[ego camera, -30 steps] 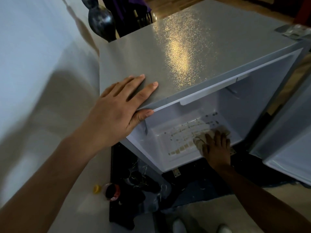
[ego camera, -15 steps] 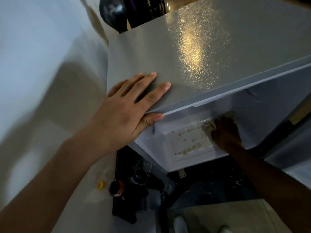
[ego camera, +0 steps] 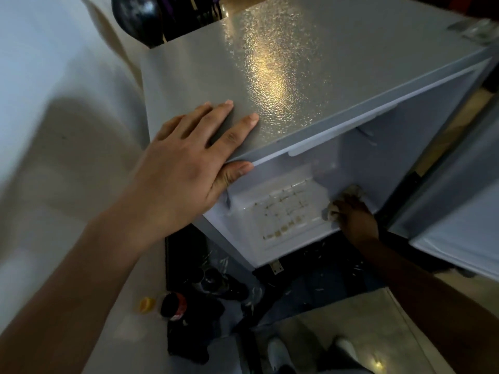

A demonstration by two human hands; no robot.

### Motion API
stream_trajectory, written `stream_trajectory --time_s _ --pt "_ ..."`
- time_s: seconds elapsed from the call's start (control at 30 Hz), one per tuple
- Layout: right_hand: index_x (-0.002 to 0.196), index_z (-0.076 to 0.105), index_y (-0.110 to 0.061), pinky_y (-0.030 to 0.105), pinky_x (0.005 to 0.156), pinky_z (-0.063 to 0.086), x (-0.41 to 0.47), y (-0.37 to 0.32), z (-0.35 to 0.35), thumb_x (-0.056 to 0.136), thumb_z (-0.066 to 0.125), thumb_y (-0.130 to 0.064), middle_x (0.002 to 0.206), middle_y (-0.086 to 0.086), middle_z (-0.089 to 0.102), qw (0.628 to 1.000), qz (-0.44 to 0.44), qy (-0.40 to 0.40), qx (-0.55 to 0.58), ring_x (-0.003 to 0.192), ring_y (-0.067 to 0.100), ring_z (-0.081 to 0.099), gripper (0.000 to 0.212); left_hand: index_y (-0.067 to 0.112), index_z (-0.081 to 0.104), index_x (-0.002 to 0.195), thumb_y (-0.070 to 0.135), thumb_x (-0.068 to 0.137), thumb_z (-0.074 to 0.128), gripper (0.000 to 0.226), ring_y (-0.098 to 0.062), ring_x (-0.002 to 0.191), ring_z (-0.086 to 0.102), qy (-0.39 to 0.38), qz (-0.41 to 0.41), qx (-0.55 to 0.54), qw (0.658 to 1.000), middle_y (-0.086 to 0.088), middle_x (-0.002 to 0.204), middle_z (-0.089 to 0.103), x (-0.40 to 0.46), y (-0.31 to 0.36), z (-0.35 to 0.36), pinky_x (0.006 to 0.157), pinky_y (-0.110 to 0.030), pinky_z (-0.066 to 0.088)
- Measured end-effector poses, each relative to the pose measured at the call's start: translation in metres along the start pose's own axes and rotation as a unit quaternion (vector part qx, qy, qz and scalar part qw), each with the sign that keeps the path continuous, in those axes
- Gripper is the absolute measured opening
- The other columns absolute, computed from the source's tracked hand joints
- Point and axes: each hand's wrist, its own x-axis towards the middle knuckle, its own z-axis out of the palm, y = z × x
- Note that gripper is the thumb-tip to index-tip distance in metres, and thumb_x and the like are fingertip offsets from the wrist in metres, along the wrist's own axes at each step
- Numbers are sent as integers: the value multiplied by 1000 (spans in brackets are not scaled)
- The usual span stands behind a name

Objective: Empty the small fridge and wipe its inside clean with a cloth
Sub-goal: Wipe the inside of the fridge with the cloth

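The small grey fridge [ego camera: 337, 66] stands open below me, its white inside bare of food. My left hand [ego camera: 189, 163] lies flat on the fridge's top near the front left corner, fingers spread, thumb hooked under the front edge. My right hand [ego camera: 356, 220] reaches inside and presses a pale crumpled cloth [ego camera: 353, 190] against the floor of the fridge at its right side. Brownish stain marks [ego camera: 283, 220] dot the raised floor panel left of the cloth.
The fridge door [ego camera: 453, 211] hangs open at the right. On the floor left of the fridge lie dark bottles [ego camera: 213, 279], a red-labelled bottle [ego camera: 174, 306] and a yellow cap [ego camera: 147, 303]. A white wall runs along the left. A dark round vase [ego camera: 137, 17] stands behind the fridge.
My right hand has slid the cloth from the middle of the fridge floor to its right side. The left hand stays on the top; my view has shifted slightly.
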Motion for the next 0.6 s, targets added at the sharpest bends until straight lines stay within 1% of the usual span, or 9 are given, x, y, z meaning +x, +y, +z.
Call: stream_trajectory --time_s 0.1,0.13,0.17,0.23,0.27,0.33,0.4,0.5,0.6 --pt "98 68 -11 45 91 47 -4 0 4 84 39 -38 112 19 67 999 6 -43 -33 106 40 63 42 24 29 156 56 104 24 60 -38 143 44 4 2 -5 1000 -15 158 42 -6 -1 1 112 -57 42" --pt "102 68 -10 47 94 46 -3 -6 8 87 37 -43 115 21 66 998 12 -38 -56 108 42 61 48 24 30 155 56 104 26 60 -38 143 44 4 3 -10 1000 -15 158 42 -10 0 0 112 -57 43" --pt "106 68 -7 50 97 45 -1 -11 12 89 37 -47 118 25 63 997 30 -31 -64 109 44 60 53 24 31 155 56 104 28 60 -37 144 44 8 9 -9 1000 -14 158 42 -11 1 0 112 -57 43" --pt "117 63 -5 51 97 45 36 -23 18 91 42 -55 125 28 58 994 20 -75 -76 110 46 56 60 23 35 155 56 104 31 61 -36 144 44 2 -33 -5 999 -13 158 42 -1 1 5 112 -56 43" --pt "122 60 -5 50 96 45 40 -28 16 91 43 -58 129 28 55 992 41 -76 -90 113 45 55 64 22 37 154 56 104 32 61 -35 144 44 9 -28 -24 999 -13 158 42 -1 0 3 113 -55 42" --pt "133 53 -2 53 96 45 50 -35 14 93 42 -53 137 30 50 992 64 -58 -91 117 48 52 66 23 38 154 58 103 32 62 -32 147 40 7 -19 -57 998 -10 160 40 -5 -4 0 115 -55 39" --pt "137 48 3 57 98 44 57 -33 15 95 49 -40 138 34 48 995 40 -31 -82 119 52 51 60 24 36 154 59 102 33 63 -30 150 35 -7 -18 -81 997 -8 162 36 -4 -5 -1 117 -55 37" --pt "122 58 -1 56 96 44 84 -43 17 90 55 -31 124 29 58 995 -16 -44 -89 111 47 56 44 25 37 154 57 102 37 61 -27 152 32 -15 -31 -89 995 -6 163 35 -2 -4 -5 119 -53 35" --pt "117 61 -2 54 93 47 92 -45 18 86 61 -27 118 27 62 990 -49 -78 -109 107 45 59 40 26 38 153 56 102 40 59 -24 152 31 -18 -42 -103 994 -4 163 34 -2 -2 -7 121 -50 33"
